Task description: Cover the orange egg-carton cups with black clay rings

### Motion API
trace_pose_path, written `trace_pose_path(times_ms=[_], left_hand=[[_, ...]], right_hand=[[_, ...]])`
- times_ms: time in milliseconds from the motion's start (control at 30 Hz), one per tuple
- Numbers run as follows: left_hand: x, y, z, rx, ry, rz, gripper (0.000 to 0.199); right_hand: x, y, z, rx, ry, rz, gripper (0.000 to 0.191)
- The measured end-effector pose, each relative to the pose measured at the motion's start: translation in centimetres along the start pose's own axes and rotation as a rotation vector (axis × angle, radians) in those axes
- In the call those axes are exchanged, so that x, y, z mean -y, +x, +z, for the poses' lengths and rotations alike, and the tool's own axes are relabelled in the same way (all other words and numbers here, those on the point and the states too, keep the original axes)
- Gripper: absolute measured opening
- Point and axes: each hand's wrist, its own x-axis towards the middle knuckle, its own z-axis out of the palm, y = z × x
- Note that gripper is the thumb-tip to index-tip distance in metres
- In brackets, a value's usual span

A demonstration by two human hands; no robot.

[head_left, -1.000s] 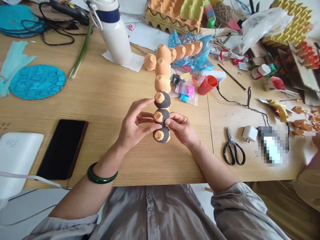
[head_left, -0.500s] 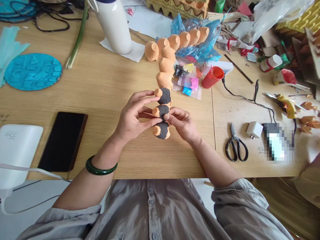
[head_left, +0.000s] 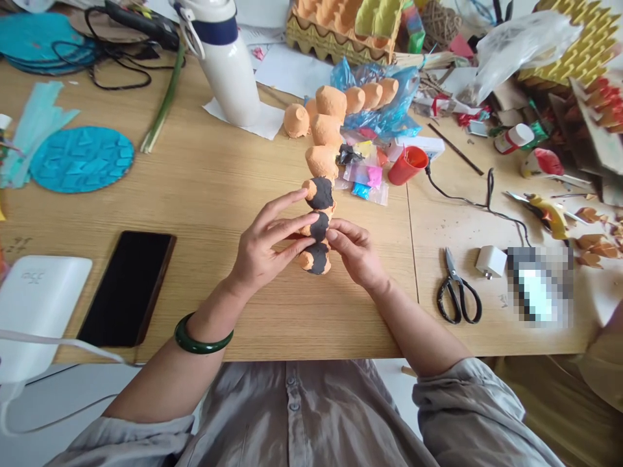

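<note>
Between my hands is a strip of orange egg-carton cups (head_left: 322,162), its near end toward me. Its three nearest cups carry a black clay-like covering (head_left: 319,225), with orange tips showing at their left. My left hand (head_left: 267,243) supports the strip from the left, fingers spread along the near cups and the thumb by the nearest one. From the right, my right hand (head_left: 357,250) pinches the edge beside the middle black cup; the fingertips are partly hidden behind the strip. Beyond it, a second row of orange cups (head_left: 372,95) lies on a blue plastic bag (head_left: 409,78).
Small bags of coloured clay (head_left: 367,175) and a red cup (head_left: 407,165) are just beyond my right hand. Scissors (head_left: 457,292) lie at right. A white bottle (head_left: 228,78), a blue oval piece (head_left: 82,159) and a phone (head_left: 127,288) stand or lie to the left.
The view has shifted, showing more of the table's far side. The strip's far end now covers more of the row behind. My left fingers have moved onto the middle black cup.
</note>
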Motion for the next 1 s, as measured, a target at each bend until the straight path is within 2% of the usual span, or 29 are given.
trace_pose_path(times_ms=[133,200,300,333,433,533,767,1000], left_hand=[[-0.2,-0.3,0.3,-0.006,-0.019,-0.001,0.035],[0.0,-0.5,0.4,-0.021,-0.077,-0.024,0.055],[0.6,-0.7,0.6,-0.047,-0.282,-0.120,0.098],[0.8,-0.7,0.6,-0.031,-0.365,-0.173,0.100],[1.1,-0.5,0.9,0.048,-0.545,-0.343,0.075],[0.7,-0.3,1.2,0.030,-0.618,-0.435,0.050],[0.1,-0.3,1.7,-0.018,-0.660,-0.498,0.043],[-0.4,-0.5,1.9,-0.002,-0.717,-0.580,0.033]], right_hand=[[0.2,0.1,-0.2,-0.010,0.030,0.064,0.045],[0.3,0.1,-0.3,0.000,0.028,0.065,0.044],[0.3,0.2,-0.6,0.040,0.022,0.014,0.041],[0.2,0.3,-0.7,0.059,0.010,-0.008,0.040],[-0.1,0.3,-1.0,0.104,-0.048,-0.037,0.039],[-0.5,0.4,-1.1,0.123,-0.071,-0.014,0.041],[-0.7,0.5,-0.8,0.062,-0.011,0.097,0.053],[-0.5,0.2,-0.2,0.062,-0.020,0.167,0.048]])
